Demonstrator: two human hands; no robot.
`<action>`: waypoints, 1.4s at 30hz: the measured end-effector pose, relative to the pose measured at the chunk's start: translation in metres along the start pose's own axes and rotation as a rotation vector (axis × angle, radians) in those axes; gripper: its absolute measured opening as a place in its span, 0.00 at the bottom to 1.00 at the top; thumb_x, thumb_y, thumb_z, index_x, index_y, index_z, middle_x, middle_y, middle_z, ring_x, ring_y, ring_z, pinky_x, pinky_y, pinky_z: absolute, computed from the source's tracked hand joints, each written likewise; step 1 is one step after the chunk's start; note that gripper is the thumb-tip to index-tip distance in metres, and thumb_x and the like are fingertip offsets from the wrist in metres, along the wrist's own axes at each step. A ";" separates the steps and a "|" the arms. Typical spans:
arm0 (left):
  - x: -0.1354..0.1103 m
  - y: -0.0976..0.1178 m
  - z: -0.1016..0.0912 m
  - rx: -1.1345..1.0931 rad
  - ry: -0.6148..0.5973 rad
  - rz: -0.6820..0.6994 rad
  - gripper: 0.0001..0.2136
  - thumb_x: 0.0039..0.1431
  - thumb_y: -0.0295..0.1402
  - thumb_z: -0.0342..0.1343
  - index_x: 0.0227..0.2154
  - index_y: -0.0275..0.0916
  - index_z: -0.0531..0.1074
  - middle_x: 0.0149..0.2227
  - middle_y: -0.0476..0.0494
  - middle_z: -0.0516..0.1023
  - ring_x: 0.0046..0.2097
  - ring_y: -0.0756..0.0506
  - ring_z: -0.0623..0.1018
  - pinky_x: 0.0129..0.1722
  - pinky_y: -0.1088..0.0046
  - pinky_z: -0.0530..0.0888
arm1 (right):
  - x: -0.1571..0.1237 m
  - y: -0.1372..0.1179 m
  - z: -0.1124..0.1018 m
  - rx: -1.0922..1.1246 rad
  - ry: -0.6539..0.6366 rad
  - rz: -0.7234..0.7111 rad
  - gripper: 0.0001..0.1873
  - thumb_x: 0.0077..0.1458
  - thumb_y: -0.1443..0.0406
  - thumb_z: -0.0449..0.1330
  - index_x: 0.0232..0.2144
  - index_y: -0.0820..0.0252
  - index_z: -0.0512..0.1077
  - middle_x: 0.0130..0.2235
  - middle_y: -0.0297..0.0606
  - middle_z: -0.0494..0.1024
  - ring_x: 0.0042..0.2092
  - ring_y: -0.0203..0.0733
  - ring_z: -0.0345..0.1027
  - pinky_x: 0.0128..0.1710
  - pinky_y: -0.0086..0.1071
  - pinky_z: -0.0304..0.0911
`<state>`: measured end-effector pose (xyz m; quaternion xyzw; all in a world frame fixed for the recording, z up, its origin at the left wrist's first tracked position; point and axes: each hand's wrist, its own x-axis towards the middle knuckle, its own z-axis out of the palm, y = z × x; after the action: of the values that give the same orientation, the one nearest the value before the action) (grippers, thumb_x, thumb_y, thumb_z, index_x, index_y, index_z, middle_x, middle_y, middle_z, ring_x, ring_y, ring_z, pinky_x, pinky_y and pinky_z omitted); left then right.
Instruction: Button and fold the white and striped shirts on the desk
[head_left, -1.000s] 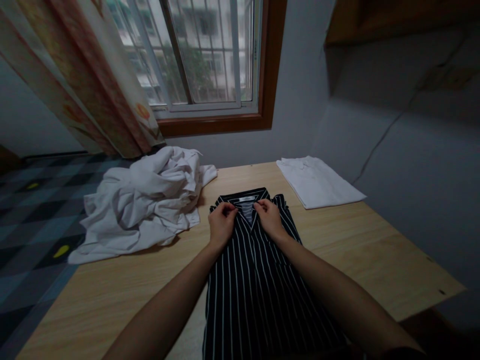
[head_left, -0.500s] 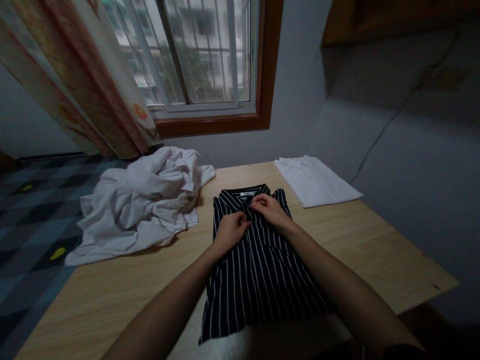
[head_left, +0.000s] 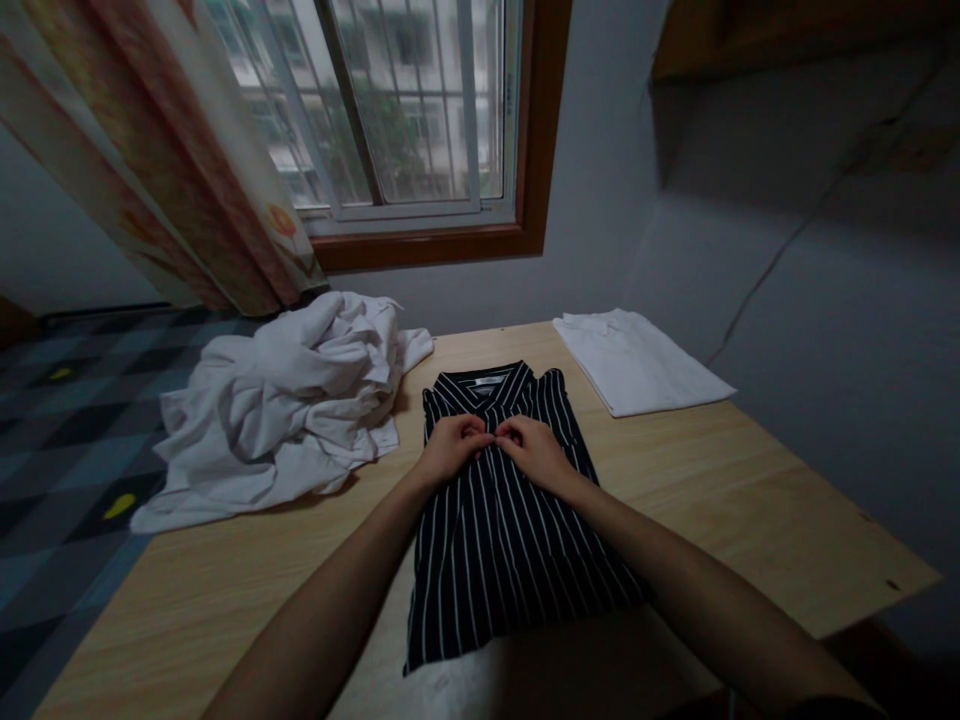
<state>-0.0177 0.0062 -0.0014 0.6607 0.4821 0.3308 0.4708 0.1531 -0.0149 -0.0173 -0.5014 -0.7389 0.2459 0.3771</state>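
Observation:
A black shirt with thin white stripes [head_left: 502, 540] lies flat on the wooden table [head_left: 735, 500], collar toward the window. My left hand [head_left: 450, 447] and my right hand [head_left: 529, 447] meet at the shirt's front, just below the collar. Both hands have their fingers curled and pinched on the fabric there, fingertips almost touching. What sits between the fingertips is too small to make out.
A crumpled heap of white clothes [head_left: 285, 400] lies at the table's left. A folded white garment [head_left: 637, 362] rests at the far right. Behind are a barred window [head_left: 405, 110], a patterned curtain [head_left: 150, 150] and grey walls. A chequered floor [head_left: 60, 420] is at the left.
Both hands moved down from the collar to a spot lower on the shirt's front and came together. The shirt shifted slightly away from me on the table.

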 end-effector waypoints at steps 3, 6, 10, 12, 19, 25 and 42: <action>-0.001 0.003 -0.001 0.002 -0.017 -0.023 0.09 0.45 0.35 0.61 0.23 0.37 0.68 0.18 0.55 0.68 0.21 0.52 0.68 0.22 0.77 0.63 | -0.002 0.000 0.000 0.024 -0.004 -0.006 0.04 0.55 0.69 0.59 0.30 0.60 0.74 0.30 0.33 0.75 0.32 0.36 0.66 0.34 0.29 0.58; -0.002 0.005 0.000 0.070 0.025 0.024 0.08 0.46 0.35 0.62 0.22 0.36 0.70 0.18 0.54 0.69 0.22 0.52 0.68 0.23 0.77 0.63 | -0.003 -0.003 -0.001 0.009 0.034 0.044 0.04 0.53 0.69 0.59 0.28 0.60 0.73 0.28 0.33 0.74 0.30 0.36 0.66 0.32 0.29 0.57; -0.001 0.001 0.004 0.166 0.103 0.112 0.07 0.46 0.34 0.61 0.21 0.36 0.72 0.20 0.53 0.70 0.24 0.52 0.68 0.25 0.77 0.63 | -0.004 -0.006 0.001 -0.042 0.071 0.109 0.04 0.52 0.70 0.60 0.26 0.60 0.73 0.26 0.33 0.75 0.29 0.37 0.66 0.31 0.29 0.56; -0.001 -0.002 0.007 0.161 0.130 0.129 0.07 0.46 0.34 0.61 0.22 0.36 0.72 0.21 0.53 0.71 0.25 0.51 0.68 0.26 0.76 0.63 | -0.005 -0.007 0.003 -0.060 0.083 0.119 0.05 0.52 0.70 0.59 0.25 0.60 0.73 0.26 0.34 0.75 0.29 0.37 0.66 0.31 0.30 0.56; -0.006 0.002 0.007 0.110 0.096 0.144 0.08 0.52 0.35 0.57 0.28 0.37 0.78 0.28 0.47 0.79 0.32 0.47 0.76 0.34 0.72 0.71 | -0.006 -0.007 0.004 -0.002 0.151 0.186 0.06 0.52 0.67 0.59 0.24 0.58 0.74 0.25 0.34 0.76 0.28 0.38 0.67 0.30 0.30 0.57; -0.004 -0.002 0.007 0.046 0.119 0.114 0.07 0.50 0.33 0.58 0.29 0.37 0.78 0.26 0.47 0.79 0.28 0.47 0.76 0.31 0.72 0.73 | -0.007 -0.005 0.002 0.038 0.139 0.153 0.06 0.53 0.67 0.59 0.26 0.59 0.75 0.28 0.35 0.78 0.31 0.39 0.69 0.33 0.31 0.59; -0.002 -0.007 0.011 0.299 0.127 0.202 0.05 0.50 0.34 0.60 0.27 0.38 0.73 0.25 0.51 0.75 0.28 0.49 0.73 0.30 0.75 0.68 | -0.002 0.004 0.004 0.141 0.207 0.159 0.13 0.57 0.61 0.54 0.24 0.59 0.73 0.26 0.35 0.75 0.29 0.39 0.67 0.31 0.30 0.57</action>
<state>-0.0108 0.0021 -0.0114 0.7463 0.4857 0.3419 0.3004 0.1525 -0.0154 -0.0229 -0.5535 -0.6349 0.2733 0.4646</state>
